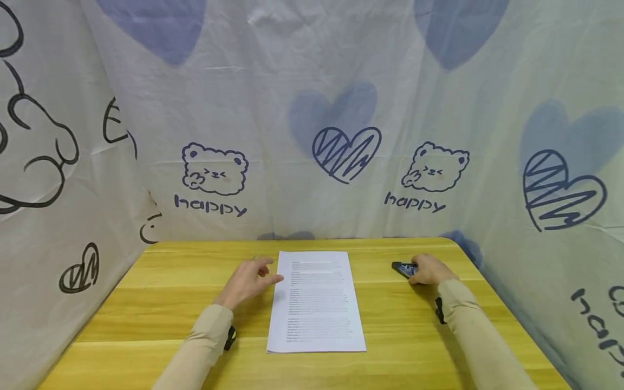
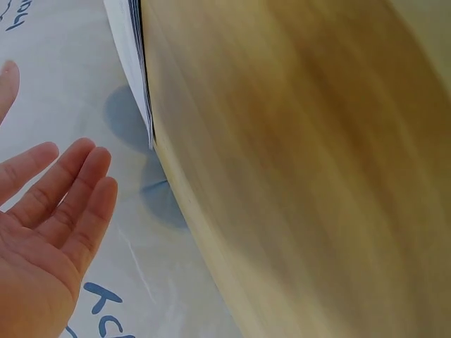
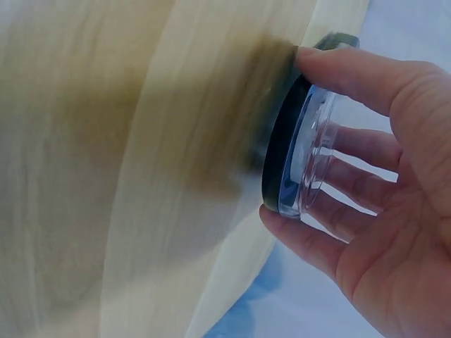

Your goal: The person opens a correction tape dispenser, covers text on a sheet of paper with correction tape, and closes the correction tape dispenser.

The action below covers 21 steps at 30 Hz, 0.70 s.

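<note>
A stack of printed paper sheets [image 1: 317, 303] lies on the wooden table in front of me. Beside its left edge is my left hand [image 1: 251, 279], held over the table with fingers loosely extended. In the left wrist view, that hand [image 2: 53, 211] holds nothing, and the edge of the sheets [image 2: 137, 77] shows beyond it. My right hand [image 1: 429, 270] grips a small object with a black base and clear plastic top [image 1: 403, 269], right of the paper. Seen from the right wrist, the thumb and fingers [image 3: 306, 236] hold the object [image 3: 289, 155] by its ends, close to the tabletop.
The yellow wood-grain table [image 1: 195, 271] reaches back to a hanging white cloth [image 1: 292, 189] printed with hearts and bears. More cloth encloses the left and right sides. Dark straps with small devices sit at both wrists.
</note>
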Motion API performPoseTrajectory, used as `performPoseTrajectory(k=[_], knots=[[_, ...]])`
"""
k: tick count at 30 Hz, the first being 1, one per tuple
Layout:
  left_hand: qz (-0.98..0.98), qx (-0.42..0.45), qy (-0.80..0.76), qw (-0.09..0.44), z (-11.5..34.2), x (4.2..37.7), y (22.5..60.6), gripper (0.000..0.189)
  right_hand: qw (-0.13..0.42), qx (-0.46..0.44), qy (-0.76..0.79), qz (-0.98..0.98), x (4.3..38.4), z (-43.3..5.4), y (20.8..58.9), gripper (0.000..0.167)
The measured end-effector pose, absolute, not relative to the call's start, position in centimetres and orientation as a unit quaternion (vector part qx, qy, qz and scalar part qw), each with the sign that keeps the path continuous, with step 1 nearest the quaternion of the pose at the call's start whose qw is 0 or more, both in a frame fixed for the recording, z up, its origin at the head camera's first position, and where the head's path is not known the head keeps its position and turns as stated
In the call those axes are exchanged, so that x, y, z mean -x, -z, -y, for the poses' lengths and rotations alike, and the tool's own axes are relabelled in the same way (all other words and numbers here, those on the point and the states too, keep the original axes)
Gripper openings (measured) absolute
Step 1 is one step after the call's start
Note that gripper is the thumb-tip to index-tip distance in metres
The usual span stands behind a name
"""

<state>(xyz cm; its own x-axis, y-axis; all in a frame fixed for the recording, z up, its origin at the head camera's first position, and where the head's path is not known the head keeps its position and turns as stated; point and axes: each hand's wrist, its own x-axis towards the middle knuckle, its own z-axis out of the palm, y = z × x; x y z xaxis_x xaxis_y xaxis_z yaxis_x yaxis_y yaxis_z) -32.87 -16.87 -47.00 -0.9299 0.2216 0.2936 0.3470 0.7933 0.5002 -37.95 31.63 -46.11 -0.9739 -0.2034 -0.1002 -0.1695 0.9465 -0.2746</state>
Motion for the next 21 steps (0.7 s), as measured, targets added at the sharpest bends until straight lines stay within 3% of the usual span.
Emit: performPoseTrajectory(k=[21], knots=[[0.942, 0.153, 0.272, 0.125, 16.87, 32.85, 47.09, 0.047, 0.065, 0.092, 0.146, -0.983, 38.21, -32.29, 46.62, 0.066]])
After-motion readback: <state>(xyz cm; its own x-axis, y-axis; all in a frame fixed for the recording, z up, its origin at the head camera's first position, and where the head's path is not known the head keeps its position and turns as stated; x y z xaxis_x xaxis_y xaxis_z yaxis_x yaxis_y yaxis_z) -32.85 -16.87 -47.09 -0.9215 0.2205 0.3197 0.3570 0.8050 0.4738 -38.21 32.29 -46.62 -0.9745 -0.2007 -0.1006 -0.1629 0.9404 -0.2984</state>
